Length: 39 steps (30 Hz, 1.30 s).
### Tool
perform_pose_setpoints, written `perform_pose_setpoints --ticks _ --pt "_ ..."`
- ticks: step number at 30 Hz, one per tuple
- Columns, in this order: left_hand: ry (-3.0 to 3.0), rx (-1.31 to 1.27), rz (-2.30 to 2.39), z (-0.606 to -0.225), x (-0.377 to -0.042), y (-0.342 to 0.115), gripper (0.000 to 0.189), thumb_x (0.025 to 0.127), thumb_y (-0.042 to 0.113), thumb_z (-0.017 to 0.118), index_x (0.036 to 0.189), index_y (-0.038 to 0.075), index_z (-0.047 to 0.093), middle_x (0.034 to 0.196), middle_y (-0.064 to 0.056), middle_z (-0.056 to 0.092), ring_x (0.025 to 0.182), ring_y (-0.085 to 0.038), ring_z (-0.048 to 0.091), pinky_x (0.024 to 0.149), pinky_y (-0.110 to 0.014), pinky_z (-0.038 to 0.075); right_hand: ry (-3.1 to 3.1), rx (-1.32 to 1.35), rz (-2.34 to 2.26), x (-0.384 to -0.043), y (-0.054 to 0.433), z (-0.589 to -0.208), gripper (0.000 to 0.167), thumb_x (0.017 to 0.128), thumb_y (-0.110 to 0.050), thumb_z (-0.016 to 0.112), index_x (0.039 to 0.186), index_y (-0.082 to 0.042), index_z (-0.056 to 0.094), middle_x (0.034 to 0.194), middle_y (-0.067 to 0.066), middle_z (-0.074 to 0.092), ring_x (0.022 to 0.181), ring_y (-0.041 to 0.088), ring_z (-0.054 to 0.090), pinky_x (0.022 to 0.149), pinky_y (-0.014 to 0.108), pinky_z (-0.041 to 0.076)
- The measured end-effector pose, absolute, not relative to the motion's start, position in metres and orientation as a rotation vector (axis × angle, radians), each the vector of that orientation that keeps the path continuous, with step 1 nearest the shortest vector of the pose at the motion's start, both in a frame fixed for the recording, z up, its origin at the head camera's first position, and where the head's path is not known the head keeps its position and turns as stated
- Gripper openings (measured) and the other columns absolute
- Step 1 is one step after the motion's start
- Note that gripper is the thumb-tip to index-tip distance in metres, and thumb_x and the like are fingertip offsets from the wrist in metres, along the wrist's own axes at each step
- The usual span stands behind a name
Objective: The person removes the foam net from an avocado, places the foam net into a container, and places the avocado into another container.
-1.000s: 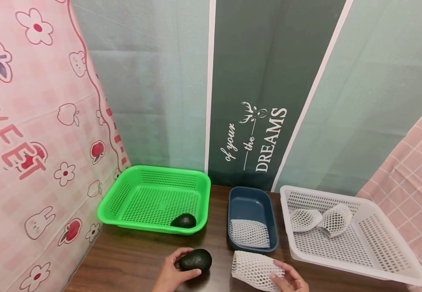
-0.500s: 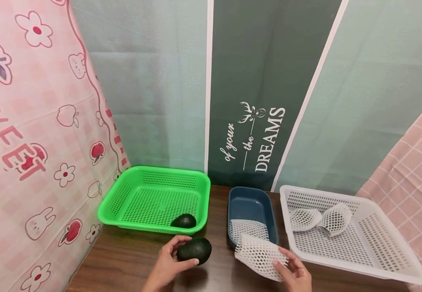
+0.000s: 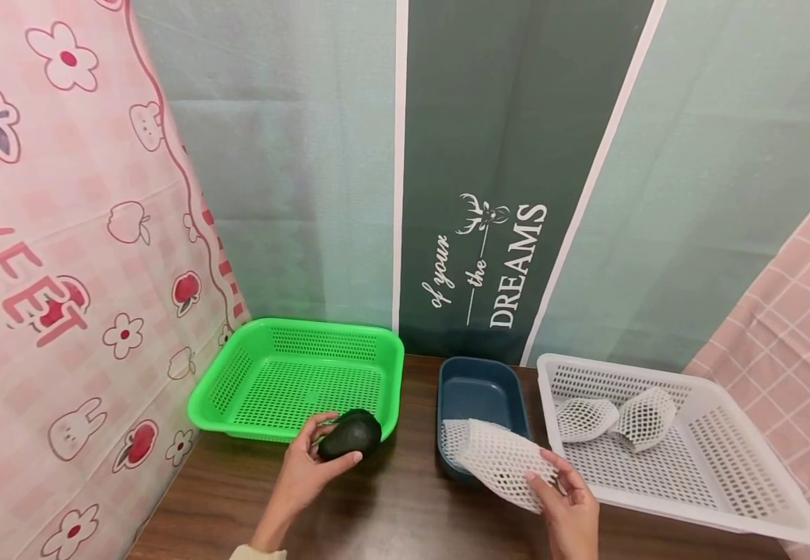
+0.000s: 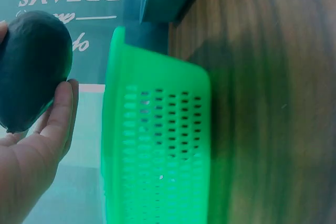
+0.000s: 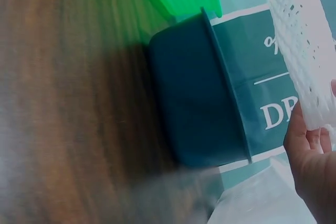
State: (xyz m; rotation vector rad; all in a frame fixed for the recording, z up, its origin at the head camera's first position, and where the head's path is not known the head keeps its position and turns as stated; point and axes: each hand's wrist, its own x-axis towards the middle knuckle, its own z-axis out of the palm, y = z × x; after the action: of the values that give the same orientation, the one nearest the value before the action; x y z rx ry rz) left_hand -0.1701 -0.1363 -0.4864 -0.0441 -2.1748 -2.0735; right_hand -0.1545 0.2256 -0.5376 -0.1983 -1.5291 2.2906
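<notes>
In the head view my left hand point(image 3: 306, 470) grips a dark green avocado point(image 3: 352, 435), which overlaps the near right corner of the green basket point(image 3: 376, 334). The left wrist view puts this avocado point(image 4: 34, 69) higher than the basket's rim. My right hand point(image 3: 571, 505) pinches one end of a white foam net sleeve point(image 3: 510, 470), its other end over the front of the blue tray point(image 3: 482, 397). Part of another foam net sleeve point(image 3: 452, 437) shows inside that tray. The avocado that lay in the basket is hidden behind the held one.
A white basket point(image 3: 699, 512) stands to the right, with two net-wrapped pieces point(image 3: 587, 420) at its left end. All the containers sit on a brown wooden table point(image 3: 405, 513). Printed cloths point(image 3: 306, 155) hang behind and at the sides.
My left hand has raised the avocado and carried it left, toward the green basket. The right hand has lifted the foam net sleeve up over the front of the blue tray.
</notes>
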Motion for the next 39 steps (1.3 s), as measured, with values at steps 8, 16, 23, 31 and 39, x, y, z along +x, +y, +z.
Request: perform_pose_setpoints --ticks 8,16,23,31,39 --pt "-2.24 0.01 -1.937 -0.483 -0.188 -0.149 0.065 0.073 0.013 0.086 0.13 0.016 0.057 0.117 -0.015 0.06 0.094 -0.024 0.062 0.075 -0.03 0.051 -1.653 -0.269 2.214 -0.169 0.225 -0.529 0.047 0.082 0.005 0.073 0.126 0.003 0.059 0.134 0.006 0.044 0.123 0.014 0.037 0.073 0.018 0.051" --pt "-2.297 0.085 -1.868 -0.49 -0.203 -0.157 0.065 0.075 0.022 0.085 0.134 0.023 0.058 0.122 -0.012 0.057 0.098 -0.024 0.058 0.076 -0.033 0.049 -1.73 -0.312 2.175 -0.186 0.23 -0.532 0.052 0.081 -0.009 0.078 0.128 -0.002 0.058 0.136 0.006 0.042 0.119 0.016 0.033 0.07 0.018 0.049" --pt "-2.291 0.091 -1.904 -0.49 -0.215 -0.157 0.062 0.076 0.026 0.085 0.132 0.019 0.06 0.128 -0.01 0.055 0.098 -0.027 0.058 0.074 -0.034 0.05 -1.746 -0.285 2.203 -0.192 0.228 -0.522 0.048 0.084 -0.004 0.075 0.128 -0.001 0.058 0.138 0.007 0.042 0.126 0.019 0.028 0.073 0.02 0.051" --pt "-2.338 0.103 -1.896 -0.49 -0.224 -0.16 0.061 0.077 0.027 0.084 0.132 0.018 0.059 0.125 -0.009 0.055 0.097 -0.027 0.056 0.074 -0.036 0.049 -1.889 -0.476 2.158 -0.197 0.218 -0.499 0.048 0.087 -0.004 0.072 0.131 0.0 0.053 0.134 0.003 0.045 0.11 0.018 0.04 0.066 0.018 0.047" --pt "-2.38 0.109 -1.915 -0.487 -0.231 -0.166 0.059 0.077 0.027 0.084 0.131 0.018 0.059 0.126 -0.011 0.055 0.104 -0.029 0.055 0.075 -0.036 0.048 -1.999 -0.401 2.08 -0.208 0.219 -0.503 0.042 0.091 -0.004 0.067 0.131 -0.004 0.055 0.135 0.005 0.047 0.111 0.02 0.044 0.072 0.016 0.048"
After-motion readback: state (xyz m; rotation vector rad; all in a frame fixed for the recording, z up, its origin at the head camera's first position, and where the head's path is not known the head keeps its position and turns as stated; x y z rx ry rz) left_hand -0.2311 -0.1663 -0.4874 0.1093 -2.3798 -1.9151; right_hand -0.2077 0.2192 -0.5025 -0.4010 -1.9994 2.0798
